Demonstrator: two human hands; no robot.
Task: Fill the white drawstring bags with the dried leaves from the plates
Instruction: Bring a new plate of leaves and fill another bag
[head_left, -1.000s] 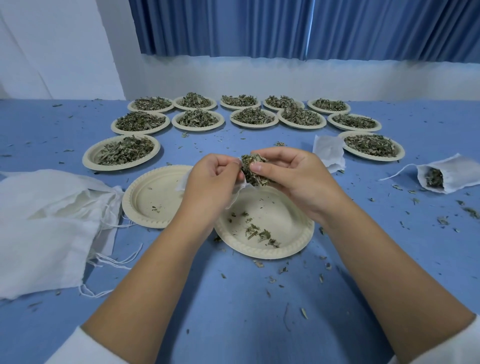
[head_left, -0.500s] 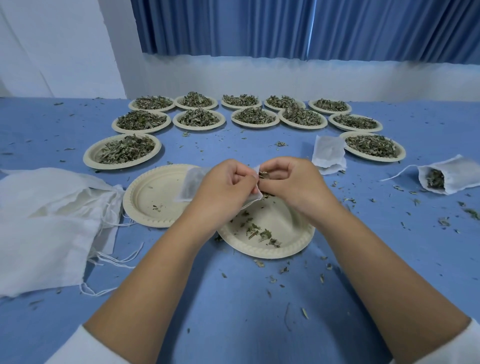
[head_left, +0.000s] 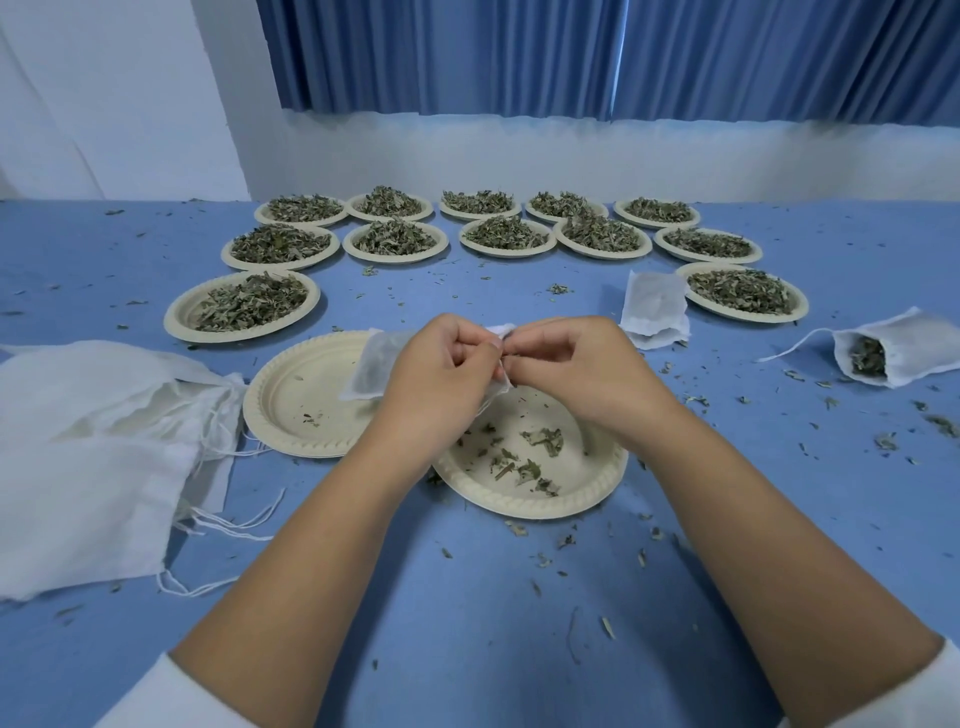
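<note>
Pinching the white drawstring bag (head_left: 375, 364) at its mouth, left hand (head_left: 441, 371) and right hand (head_left: 569, 366) meet.

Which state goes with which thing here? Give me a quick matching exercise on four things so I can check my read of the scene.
Things
1. held bag
2. side bag
3. front-centre plate
4. far-left plate

States
A. heaped with dried leaves
B. only leaf scraps left
C. pinched at its mouth by left hand and right hand
D. lying far right, open mouth showing leaves

Pairs: 1-C, 2-D, 3-B, 4-A
</note>
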